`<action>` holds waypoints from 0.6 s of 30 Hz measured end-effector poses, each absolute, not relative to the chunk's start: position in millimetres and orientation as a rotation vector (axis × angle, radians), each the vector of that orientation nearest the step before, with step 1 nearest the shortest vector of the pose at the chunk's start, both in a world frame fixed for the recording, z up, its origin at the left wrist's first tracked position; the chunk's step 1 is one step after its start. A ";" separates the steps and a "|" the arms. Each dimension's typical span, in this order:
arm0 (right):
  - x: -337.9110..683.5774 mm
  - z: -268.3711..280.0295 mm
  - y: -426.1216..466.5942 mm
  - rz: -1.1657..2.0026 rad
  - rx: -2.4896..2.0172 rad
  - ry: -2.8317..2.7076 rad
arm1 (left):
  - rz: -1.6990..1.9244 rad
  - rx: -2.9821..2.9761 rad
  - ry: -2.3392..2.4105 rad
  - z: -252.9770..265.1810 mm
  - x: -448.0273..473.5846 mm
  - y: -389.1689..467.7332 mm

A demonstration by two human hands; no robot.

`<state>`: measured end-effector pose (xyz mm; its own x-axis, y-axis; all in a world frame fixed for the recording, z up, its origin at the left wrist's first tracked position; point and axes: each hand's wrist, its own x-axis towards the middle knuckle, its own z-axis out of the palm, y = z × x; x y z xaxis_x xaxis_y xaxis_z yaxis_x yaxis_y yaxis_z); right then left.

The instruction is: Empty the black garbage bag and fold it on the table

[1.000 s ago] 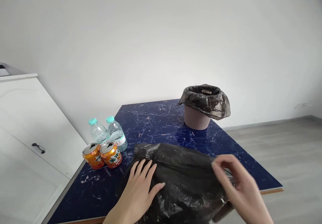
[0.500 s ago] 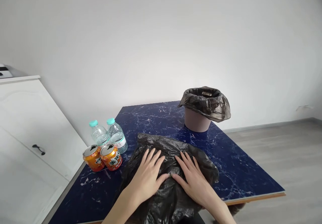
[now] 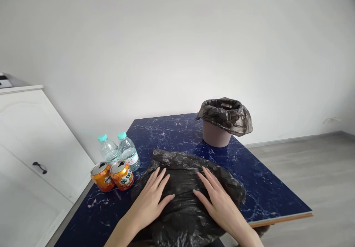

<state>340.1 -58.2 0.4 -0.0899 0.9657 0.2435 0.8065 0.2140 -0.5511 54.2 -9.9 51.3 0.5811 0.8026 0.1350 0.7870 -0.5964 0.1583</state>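
A crumpled black plastic bag (image 3: 183,173) lies on the near part of a dark blue marble-patterned table (image 3: 257,180). My left hand (image 3: 151,199) rests flat on the bag's left side, fingers spread. On the bag's right side my right hand (image 3: 219,199) also lies flat with fingers apart. Neither hand grips anything. The bag's near end hangs over the table's front edge, out of sight.
A small pinkish bin (image 3: 216,134) lined with a black bag (image 3: 226,114) stands at the table's back right. Two orange cans (image 3: 112,175) and two clear bottles with teal caps (image 3: 119,150) sit at the left edge. A white cabinet (image 3: 30,151) stands left of the table.
One second ago my right hand pinched the bag's right edge; it has since moved onto the top and flattened. Both hands slid slightly toward me, and the bag has spread wider to the right.
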 end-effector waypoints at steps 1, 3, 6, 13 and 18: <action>337.2 2.9 -60.3 0.361 -1.605 -1.947 | 0.332 2.732 1.321 57.7 60.2 -16.8; 331.8 5.8 -63.5 0.328 -1.547 -1.994 | 0.364 2.759 1.171 67.3 73.1 -31.1; 326.9 1.0 -63.4 0.262 -1.532 -2.065 | 0.280 2.770 1.032 66.4 85.0 -44.6; 329.3 -28.2 -54.4 0.032 -1.753 -2.034 | 0.287 2.816 1.235 21.6 67.9 -18.2; 330.9 -27.9 -53.9 -0.018 -1.769 -2.039 | 0.360 2.872 1.354 14.0 52.2 -2.1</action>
<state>330.9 -53.9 -27.9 -0.0865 0.9396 0.3312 0.9452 0.1825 -0.2708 52.2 -2.1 14.0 0.6157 0.7551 0.2253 0.7672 -0.6397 0.0472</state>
